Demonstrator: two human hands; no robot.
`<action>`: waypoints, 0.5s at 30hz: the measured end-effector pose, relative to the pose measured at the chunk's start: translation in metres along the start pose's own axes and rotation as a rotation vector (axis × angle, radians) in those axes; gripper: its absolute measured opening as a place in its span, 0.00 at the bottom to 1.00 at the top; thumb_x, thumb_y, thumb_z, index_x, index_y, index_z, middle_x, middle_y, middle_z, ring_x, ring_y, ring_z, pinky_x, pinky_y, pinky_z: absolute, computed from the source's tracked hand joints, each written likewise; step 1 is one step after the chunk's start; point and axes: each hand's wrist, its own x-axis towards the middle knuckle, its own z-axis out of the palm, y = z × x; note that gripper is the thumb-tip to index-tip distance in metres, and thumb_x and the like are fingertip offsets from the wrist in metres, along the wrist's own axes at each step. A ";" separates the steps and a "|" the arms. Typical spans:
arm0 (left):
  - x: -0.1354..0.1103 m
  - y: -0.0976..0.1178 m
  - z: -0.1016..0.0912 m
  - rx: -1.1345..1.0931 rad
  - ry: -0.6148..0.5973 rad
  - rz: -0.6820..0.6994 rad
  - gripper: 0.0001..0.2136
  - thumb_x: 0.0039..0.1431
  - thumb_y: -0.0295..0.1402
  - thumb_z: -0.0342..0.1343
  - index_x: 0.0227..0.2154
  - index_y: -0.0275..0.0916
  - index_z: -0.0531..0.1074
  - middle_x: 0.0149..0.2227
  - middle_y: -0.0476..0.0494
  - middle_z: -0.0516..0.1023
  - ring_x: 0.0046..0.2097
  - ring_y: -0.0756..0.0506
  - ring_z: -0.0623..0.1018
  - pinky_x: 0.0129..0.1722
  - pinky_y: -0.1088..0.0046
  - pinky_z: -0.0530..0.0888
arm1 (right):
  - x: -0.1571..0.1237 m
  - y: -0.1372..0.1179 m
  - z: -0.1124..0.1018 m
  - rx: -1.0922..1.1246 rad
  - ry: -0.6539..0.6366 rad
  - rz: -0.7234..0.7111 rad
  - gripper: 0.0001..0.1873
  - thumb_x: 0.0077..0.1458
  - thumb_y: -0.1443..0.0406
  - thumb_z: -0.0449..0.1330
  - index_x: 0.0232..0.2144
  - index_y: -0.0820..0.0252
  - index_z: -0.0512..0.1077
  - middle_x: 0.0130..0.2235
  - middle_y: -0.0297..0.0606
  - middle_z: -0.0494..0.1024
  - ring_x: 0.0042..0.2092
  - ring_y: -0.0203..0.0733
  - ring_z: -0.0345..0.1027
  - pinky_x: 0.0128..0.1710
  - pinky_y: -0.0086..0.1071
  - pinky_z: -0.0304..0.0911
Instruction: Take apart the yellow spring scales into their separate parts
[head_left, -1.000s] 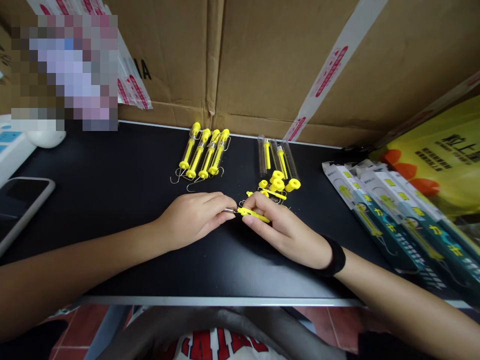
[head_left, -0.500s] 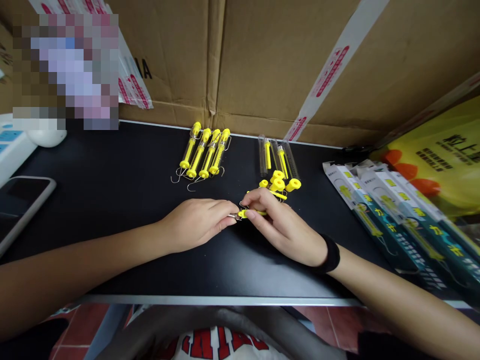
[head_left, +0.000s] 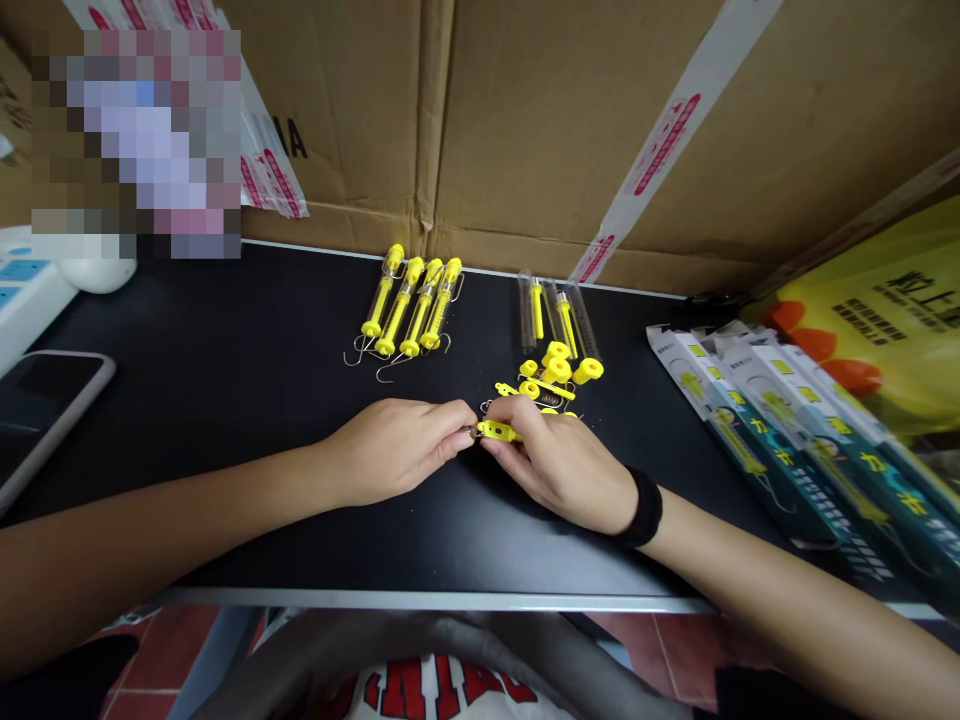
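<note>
My left hand (head_left: 409,450) is closed in a pinch on a small metal spring (head_left: 472,432), mostly covered by the fingertips. Against its right end sits a yellow plastic piece with holes (head_left: 498,431), gripped by the fingers of my right hand (head_left: 566,465). The two parts meet between my hands, just above the table; whether they are hooked together I cannot tell. Right behind my right hand lie loose yellow caps (head_left: 557,370), thin yellow strips and wire hooks. Clear tubes (head_left: 525,315) with yellow rods lie beyond them.
Several assembled yellow spring scales (head_left: 409,305) with hooks lie in a row at the back. Boxed packages (head_left: 757,430) and a yellow bag (head_left: 885,300) are on the right. A phone (head_left: 52,410) and a white power strip (head_left: 26,285) sit left. Cardboard (head_left: 525,130) stands behind the black table (head_left: 337,550).
My right hand has shifted slightly left and turned, its fingers now lying over the yellow piece, more of which shows. My left hand has barely moved and keeps its pinch.
</note>
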 end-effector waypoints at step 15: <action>0.001 0.001 0.002 0.114 0.053 -0.023 0.10 0.65 0.35 0.38 0.37 0.40 0.63 0.31 0.50 0.74 0.33 0.49 0.75 0.29 0.76 0.65 | 0.003 -0.001 -0.004 0.315 -0.090 0.071 0.10 0.63 0.63 0.44 0.32 0.59 0.61 0.26 0.32 0.66 0.26 0.33 0.60 0.27 0.26 0.54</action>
